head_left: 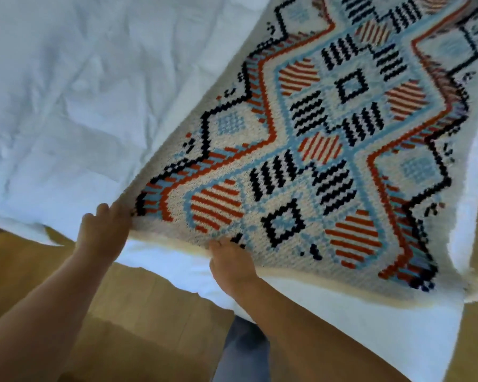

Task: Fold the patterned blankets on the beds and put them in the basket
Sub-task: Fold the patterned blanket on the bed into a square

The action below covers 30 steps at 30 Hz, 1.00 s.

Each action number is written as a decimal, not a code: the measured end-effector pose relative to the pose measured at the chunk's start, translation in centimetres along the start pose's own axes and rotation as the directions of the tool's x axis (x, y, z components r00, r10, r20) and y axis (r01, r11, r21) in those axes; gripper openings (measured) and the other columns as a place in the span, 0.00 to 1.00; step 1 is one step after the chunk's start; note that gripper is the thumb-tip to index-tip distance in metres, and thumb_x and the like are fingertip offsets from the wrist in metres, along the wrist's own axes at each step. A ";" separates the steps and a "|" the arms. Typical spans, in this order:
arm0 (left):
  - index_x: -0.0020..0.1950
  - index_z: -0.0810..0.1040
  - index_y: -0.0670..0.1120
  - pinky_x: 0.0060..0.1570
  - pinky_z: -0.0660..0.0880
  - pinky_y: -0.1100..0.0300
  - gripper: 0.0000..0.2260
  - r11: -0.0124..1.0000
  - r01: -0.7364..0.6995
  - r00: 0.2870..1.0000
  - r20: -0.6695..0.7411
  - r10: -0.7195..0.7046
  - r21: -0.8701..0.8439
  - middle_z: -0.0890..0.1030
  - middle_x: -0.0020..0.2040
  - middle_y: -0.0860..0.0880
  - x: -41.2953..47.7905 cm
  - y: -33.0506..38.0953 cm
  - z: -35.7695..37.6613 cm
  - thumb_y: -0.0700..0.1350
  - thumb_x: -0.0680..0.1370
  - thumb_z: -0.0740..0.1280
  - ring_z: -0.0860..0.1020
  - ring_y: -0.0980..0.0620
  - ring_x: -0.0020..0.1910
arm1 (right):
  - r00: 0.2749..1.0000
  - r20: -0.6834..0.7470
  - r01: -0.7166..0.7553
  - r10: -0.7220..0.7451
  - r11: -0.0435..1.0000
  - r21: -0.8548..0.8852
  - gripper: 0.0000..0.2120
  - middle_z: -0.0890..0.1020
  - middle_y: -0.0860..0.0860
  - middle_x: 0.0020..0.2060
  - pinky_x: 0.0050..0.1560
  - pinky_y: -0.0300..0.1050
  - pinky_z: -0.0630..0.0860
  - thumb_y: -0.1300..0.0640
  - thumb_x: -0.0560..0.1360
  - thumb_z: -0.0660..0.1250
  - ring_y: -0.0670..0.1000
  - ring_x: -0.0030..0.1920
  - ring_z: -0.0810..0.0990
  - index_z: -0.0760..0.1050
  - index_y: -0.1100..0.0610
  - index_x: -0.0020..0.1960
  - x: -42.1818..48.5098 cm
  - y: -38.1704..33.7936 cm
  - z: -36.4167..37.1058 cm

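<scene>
- Showing at 6 o'clock, nearest the camera, is a leg [240,351] in blue-grey cloth above a wooden floor [138,312].
- Two bare forearms rise from the lower edge of the view, one from 7 o'clock and one from 5 o'clock, toward the bed.
- The right hand [229,260] sits just below centre at the blanket's near edge. Its thumb lies on top and its fingers go out of sight under the fringe, pinching the edge.
- The left hand [102,230] is at 8 o'clock. Its fingers are curled round the blanket's near left corner, gripping it.
- The blanket [329,150] lies spread on the bed and runs from the hands toward 1 o'clock. It is cream, with black, red-orange and light-blue diamonds, zigzags and striped patches.
- A pale fringe runs along its near edge, and the near right corner sits at 4 o'clock by the bed's edge.
- The bed [66,92], under a creased white sheet, fills the view from 9 to 12 o'clock, bare beside the blanket.
</scene>
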<state>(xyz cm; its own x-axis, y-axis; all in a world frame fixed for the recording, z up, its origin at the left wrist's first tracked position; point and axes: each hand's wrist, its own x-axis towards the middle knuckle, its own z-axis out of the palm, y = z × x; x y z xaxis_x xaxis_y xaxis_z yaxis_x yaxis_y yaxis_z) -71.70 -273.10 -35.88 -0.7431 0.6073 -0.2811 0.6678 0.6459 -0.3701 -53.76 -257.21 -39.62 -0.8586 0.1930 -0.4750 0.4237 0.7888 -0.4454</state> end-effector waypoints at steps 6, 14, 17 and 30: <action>0.75 0.50 0.45 0.64 0.64 0.49 0.30 0.985 -0.020 0.974 0.218 0.057 -0.170 0.59 0.73 0.44 -0.2 8.9 0.7 0.41 0.76 0.59 0.60 0.44 0.70 | 0.996 0.070 -0.069 0.063 0.993 0.094 0.19 0.69 0.57 0.65 0.60 0.50 0.69 0.61 0.78 0.54 0.57 0.64 0.68 0.64 0.60 0.68 -0.4 3.5 0.2; 0.76 0.46 0.47 0.71 0.46 0.43 0.33 0.742 -0.591 0.779 0.012 0.626 -0.316 0.49 0.77 0.43 -2.9 26.7 -3.3 0.42 0.74 0.58 0.48 0.43 0.75 | 0.895 -0.167 -0.437 0.414 0.889 -0.137 0.16 0.72 0.57 0.58 0.57 0.49 0.68 0.58 0.73 0.61 0.58 0.58 0.69 0.68 0.58 0.61 -12.1 21.1 -3.0; 0.76 0.48 0.48 0.70 0.48 0.43 0.33 0.647 -0.690 0.686 -0.007 0.728 -0.324 0.51 0.76 0.44 -4.3 33.5 -4.9 0.48 0.75 0.61 0.50 0.43 0.74 | 0.840 -0.127 -0.541 0.527 0.796 -0.271 0.24 0.66 0.58 0.67 0.67 0.59 0.62 0.52 0.73 0.61 0.60 0.67 0.63 0.63 0.55 0.68 -17.1 27.3 -3.3; 0.59 0.72 0.45 0.50 0.72 0.54 0.11 0.852 -0.373 0.925 -0.072 0.373 -0.369 0.77 0.55 0.46 -6.6 45.1 -8.8 0.42 0.77 0.58 0.75 0.46 0.54 | 0.949 0.058 -0.285 0.311 0.920 -0.269 0.14 0.75 0.58 0.57 0.50 0.51 0.73 0.62 0.76 0.57 0.60 0.55 0.74 0.69 0.58 0.62 -19.9 31.4 -5.1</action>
<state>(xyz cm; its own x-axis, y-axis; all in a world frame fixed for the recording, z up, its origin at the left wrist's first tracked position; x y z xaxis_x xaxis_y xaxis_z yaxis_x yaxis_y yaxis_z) -36.33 -243.96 -42.94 -0.4348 0.8361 -0.3346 0.8614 0.4944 0.1160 -24.86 -233.33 -40.32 -0.6659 0.3948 -0.6331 0.5570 0.8276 -0.0698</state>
